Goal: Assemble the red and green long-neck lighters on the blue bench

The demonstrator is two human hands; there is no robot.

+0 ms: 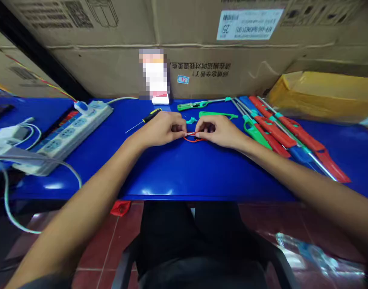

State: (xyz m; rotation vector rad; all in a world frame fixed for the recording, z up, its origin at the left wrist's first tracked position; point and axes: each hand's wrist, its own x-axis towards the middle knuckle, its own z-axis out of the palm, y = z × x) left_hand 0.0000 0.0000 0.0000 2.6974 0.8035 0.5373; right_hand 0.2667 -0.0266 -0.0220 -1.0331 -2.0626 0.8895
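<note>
Left hand (pixel 161 129) and right hand (pixel 217 130) meet mid blue table (pixel 184 172), fingers (pixel 181 128) pinching one red wire (pixel 193 140), with one screwdriver (pixel 151 115) just past them.

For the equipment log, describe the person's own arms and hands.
The left hand and right hand are bare, without gloves, and no watch or bracelet shows. Both forearms are uncovered; a dark sleeve edge appears only at the view's bottom edge, by the left arm.
</note>
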